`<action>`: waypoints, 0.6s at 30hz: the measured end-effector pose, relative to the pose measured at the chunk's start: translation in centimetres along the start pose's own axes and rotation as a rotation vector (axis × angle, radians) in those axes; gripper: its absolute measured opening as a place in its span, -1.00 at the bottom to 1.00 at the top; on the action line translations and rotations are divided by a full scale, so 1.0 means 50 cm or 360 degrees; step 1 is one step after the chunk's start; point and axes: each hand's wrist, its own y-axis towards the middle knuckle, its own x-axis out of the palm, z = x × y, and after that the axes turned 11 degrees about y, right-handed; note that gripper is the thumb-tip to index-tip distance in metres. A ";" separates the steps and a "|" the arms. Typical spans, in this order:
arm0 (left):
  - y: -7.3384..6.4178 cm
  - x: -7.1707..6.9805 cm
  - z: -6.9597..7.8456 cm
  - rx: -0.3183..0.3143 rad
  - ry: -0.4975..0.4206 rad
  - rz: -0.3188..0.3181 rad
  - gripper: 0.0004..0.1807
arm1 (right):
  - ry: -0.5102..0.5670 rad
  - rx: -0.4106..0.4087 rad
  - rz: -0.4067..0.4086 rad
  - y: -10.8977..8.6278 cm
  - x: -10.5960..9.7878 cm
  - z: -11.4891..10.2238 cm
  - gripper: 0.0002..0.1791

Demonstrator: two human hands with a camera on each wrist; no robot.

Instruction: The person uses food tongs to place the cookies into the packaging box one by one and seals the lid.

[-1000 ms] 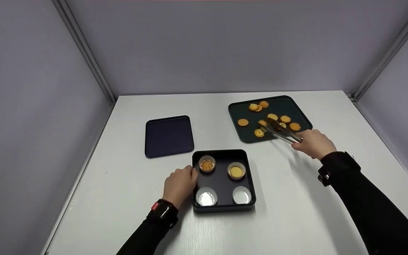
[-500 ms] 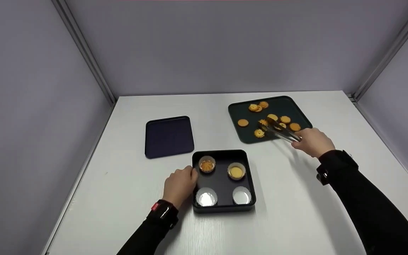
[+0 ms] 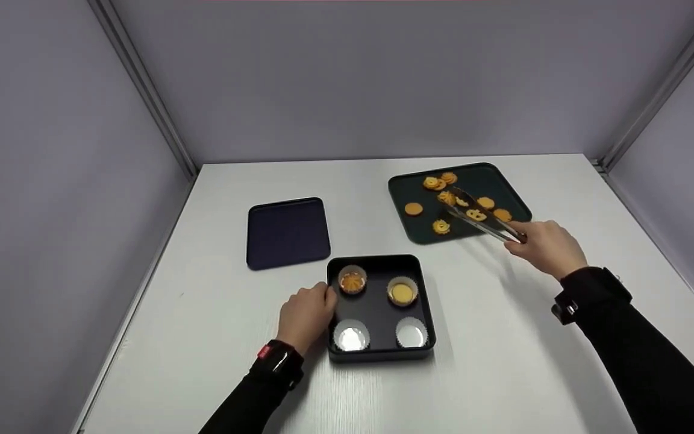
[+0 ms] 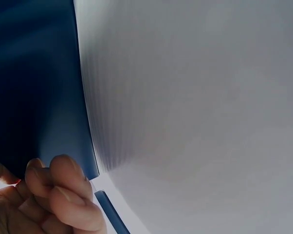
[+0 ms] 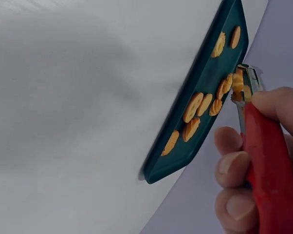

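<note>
My left hand [image 3: 305,316] grips the left wall of a black square pan [image 3: 377,310]; curled fingers show beside the pan's dark wall [image 4: 34,97] in the left wrist view. Inside stand white paper cups, a cookie in each of the two far ones [image 3: 352,281] [image 3: 402,293]. My right hand [image 3: 550,247] holds metal tongs [image 3: 481,226] by a red handle [image 5: 265,161]. Between the tong tips is a ridged golden cookie [image 3: 446,198], held above a dark green tray [image 3: 494,181] that bears several other cookies [image 5: 192,107].
A flat navy tray [image 3: 288,232] lies left of the green tray, behind the pan. The white table [image 3: 214,337] is bordered by pale grey panels [image 3: 359,84] at the back and sides. The two near paper cups [image 3: 351,335] [image 3: 411,333] show bare bottoms.
My right hand has shifted slightly to the right and toward me. The tong tips have risen with a cookie between them, uncovering cookies behind. My left hand and the pan stay put.
</note>
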 end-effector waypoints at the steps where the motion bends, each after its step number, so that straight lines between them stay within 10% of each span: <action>1: 0.000 0.001 0.000 -0.0003 -0.0002 -0.0002 -0.63 | 0.0005 -0.0026 0.0018 -0.004 -0.002 -0.001 -0.66; 18: 0.001 0.000 0.004 0.0016 -0.0002 0.0013 -0.64 | 0.0205 -0.0477 0.0134 -0.084 -0.055 -0.053 -0.54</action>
